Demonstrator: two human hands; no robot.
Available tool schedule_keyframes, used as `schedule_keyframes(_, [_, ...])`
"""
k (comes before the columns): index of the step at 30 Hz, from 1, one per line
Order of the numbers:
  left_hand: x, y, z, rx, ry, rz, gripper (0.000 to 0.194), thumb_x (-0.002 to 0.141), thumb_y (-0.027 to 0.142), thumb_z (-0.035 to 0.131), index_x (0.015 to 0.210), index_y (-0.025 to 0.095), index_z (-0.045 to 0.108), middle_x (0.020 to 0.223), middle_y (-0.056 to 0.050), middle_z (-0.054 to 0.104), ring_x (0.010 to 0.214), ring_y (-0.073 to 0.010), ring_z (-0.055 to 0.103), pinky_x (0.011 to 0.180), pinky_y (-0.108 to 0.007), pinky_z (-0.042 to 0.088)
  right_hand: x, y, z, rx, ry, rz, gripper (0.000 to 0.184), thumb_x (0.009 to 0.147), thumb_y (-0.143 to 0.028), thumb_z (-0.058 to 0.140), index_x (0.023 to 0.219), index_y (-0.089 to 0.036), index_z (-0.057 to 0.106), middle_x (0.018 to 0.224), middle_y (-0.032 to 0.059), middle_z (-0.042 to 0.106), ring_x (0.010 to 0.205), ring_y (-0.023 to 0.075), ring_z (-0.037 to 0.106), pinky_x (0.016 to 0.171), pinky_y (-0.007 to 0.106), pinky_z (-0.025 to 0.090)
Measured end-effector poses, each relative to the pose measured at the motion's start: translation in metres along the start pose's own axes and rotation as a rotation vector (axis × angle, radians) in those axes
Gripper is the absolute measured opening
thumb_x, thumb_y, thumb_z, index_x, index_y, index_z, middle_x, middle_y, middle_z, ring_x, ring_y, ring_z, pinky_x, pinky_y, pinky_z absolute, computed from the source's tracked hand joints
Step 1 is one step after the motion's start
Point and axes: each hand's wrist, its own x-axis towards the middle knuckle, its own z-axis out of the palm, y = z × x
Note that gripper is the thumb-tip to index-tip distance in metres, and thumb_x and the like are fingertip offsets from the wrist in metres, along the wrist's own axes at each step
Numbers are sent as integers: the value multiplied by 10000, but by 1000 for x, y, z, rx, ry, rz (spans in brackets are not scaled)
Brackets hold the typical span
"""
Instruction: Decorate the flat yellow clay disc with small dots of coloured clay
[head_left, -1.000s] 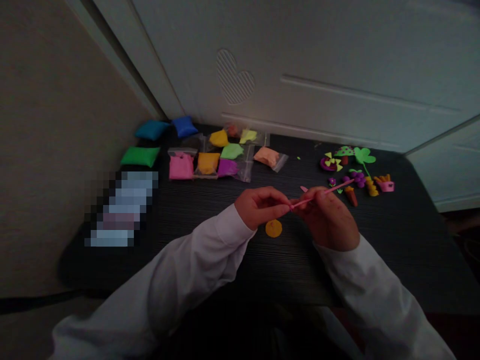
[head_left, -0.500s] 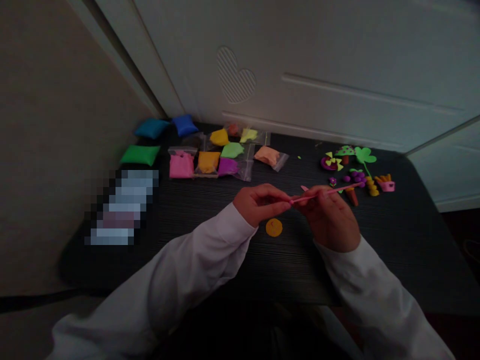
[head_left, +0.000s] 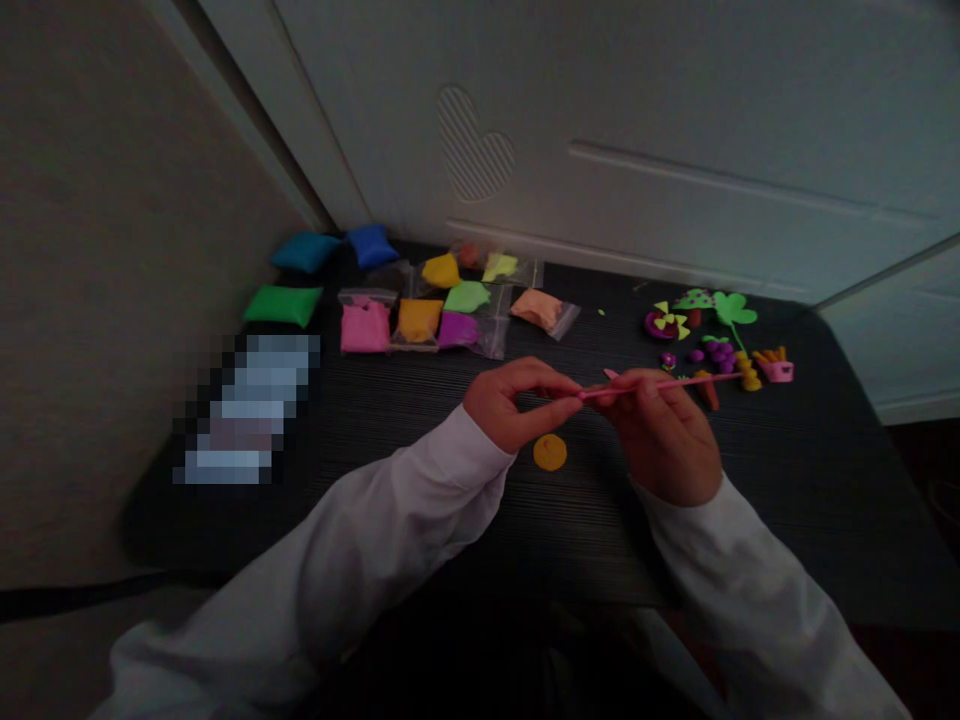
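My left hand (head_left: 517, 405) is closed in a pinch, its thumb and forefinger on a small pink bit (head_left: 581, 395) that looks like modelling clay. Between the thumb and fingers of my right hand (head_left: 667, 435) is a thin pink stick-shaped modelling tool (head_left: 694, 380). The tool's left end meets the pink bit at my left fingertips, and its other end points right. Below the hands, a flat orange-yellow clay disc (head_left: 550, 453) with a small mark near its top lies on the black table (head_left: 450, 530). Just behind my right fingers lies a small pink piece (head_left: 611, 374), partly hidden.
Bags of coloured clay, including a pink one (head_left: 365, 325) and a peach one (head_left: 541, 310), lie at the back. Small clay figures, among them a green clover (head_left: 735, 308) and a pink basket (head_left: 778, 371), stand at right. A blurred-out flat object (head_left: 247, 410) lies left.
The pink tool has tilted closer to level, its right end reaching slightly farther right. My hands stay together in nearly the same place. The whole view has shifted slightly.
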Motion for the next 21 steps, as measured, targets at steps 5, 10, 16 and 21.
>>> schedule_keyframes(5, [0, 2, 0, 38, 19, 17, 146, 643, 214, 620, 774, 147, 627, 711, -34, 604, 645, -84, 529, 604, -220, 445, 0, 0, 0, -55, 24, -11, 152, 784, -305, 449, 819, -219, 570, 794, 15, 579, 782, 144, 562, 796, 348, 426])
schedule_keyframes(10, [1, 3, 0, 78, 34, 25, 136, 640, 222, 623, 754, 149, 625, 697, -29, 604, 635, -83, 528, 597, -221, 446, -1, 0, 1, -90, 22, -24, 158, 787, -304, 444, 821, -224, 576, 800, 18, 577, 779, 146, 556, 805, 366, 422])
schedule_keyframes(16, [0, 2, 0, 71, 37, 45, 128, 646, 211, 620, 759, 151, 624, 704, -28, 604, 640, -79, 527, 605, -217, 445, -3, -1, 2, -182, 61, -61, 163, 784, -313, 447, 826, -230, 581, 789, 17, 569, 815, 167, 558, 820, 382, 416])
schedule_keyframes(21, [0, 3, 0, 64, 36, 29, 126, 644, 214, 620, 750, 146, 628, 701, -33, 609, 638, -85, 526, 599, -224, 444, -3, -2, 0, -189, 63, -76, 169, 787, -312, 441, 825, -223, 580, 779, 21, 570, 804, 170, 562, 816, 383, 411])
